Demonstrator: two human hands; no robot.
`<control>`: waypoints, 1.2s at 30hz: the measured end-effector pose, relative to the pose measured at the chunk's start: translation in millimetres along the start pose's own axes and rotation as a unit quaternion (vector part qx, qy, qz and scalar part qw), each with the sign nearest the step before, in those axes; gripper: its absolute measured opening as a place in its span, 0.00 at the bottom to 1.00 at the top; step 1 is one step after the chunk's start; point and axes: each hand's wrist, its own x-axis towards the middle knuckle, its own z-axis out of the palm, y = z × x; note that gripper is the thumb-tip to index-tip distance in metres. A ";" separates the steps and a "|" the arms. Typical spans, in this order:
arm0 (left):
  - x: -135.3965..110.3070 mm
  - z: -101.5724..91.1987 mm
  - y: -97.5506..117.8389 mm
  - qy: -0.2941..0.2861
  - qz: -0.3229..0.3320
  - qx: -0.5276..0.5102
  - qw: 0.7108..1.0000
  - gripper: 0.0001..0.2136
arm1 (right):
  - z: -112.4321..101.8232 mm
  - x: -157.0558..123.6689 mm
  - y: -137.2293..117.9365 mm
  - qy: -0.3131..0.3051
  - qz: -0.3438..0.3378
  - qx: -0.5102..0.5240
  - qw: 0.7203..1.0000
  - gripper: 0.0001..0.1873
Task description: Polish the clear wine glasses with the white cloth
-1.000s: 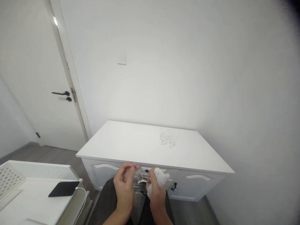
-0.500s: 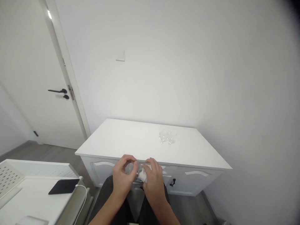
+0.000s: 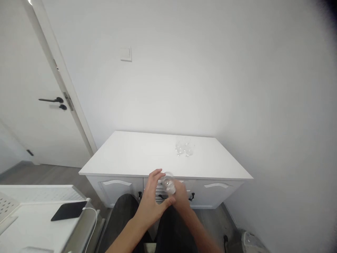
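My left hand [image 3: 154, 200] curls around a small clear glass [image 3: 167, 182], thumb and fingers on its sides, in front of the white cabinet [image 3: 147, 158]. My right hand [image 3: 182, 195] sits right behind and under the glass, mostly hidden by it and by my left hand; its fingers look closed, and the white cloth seen earlier does not show. Two or three more clear glasses [image 3: 184, 149] stand together on the cabinet top, towards the back right, well beyond both hands.
A black phone [image 3: 68, 211] with a white cable lies on a white tray-like stand at lower left. A white door with a black handle [image 3: 51, 101] is at left. A wall switch [image 3: 125, 53] hangs above the cabinet. A round grey object [image 3: 252, 240] sits on the floor at lower right.
Both hands rose and moved right with the glass, closer to the cabinet's front edge. The white cloth in my right hand went out of sight. The view swung slightly right.
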 end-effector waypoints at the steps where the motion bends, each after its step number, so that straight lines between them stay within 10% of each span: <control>1: -1.4 -2.5 1.0 -0.013 -0.011 -0.014 1.000 0.23 | -6.6 12.3 16.7 0.032 0.029 -0.009 0.999 0.14; 5: -11.8 -12.3 1.9 -0.082 -0.057 -0.046 0.994 0.09 | -37.2 70.0 84.1 0.124 0.136 -0.053 0.981 0.20; 14: -39.2 -22.5 -14.1 -0.171 -0.109 -0.051 0.978 0.11 | -61.8 129.1 162.5 0.102 0.232 -0.105 0.962 0.19; 21: -37.9 -23.2 -30.2 -0.148 -0.098 -0.025 0.984 0.12 | -49.9 135.8 164.1 0.080 0.226 -0.126 0.963 0.19; 26: -20.3 -27.8 -91.4 -0.071 -0.092 0.091 0.989 0.13 | -57.9 114.0 157.1 0.079 0.169 -0.140 0.973 0.19; 31: 31.7 -35.9 -163.0 -0.035 -0.090 0.299 0.949 0.13 | -44.0 75.0 135.2 0.052 0.088 -0.196 0.975 0.21; 36: 99.0 -26.2 -196.4 -0.042 -0.136 0.386 0.911 0.12 | -4.6 93.4 109.9 -0.059 0.033 -0.250 0.966 0.08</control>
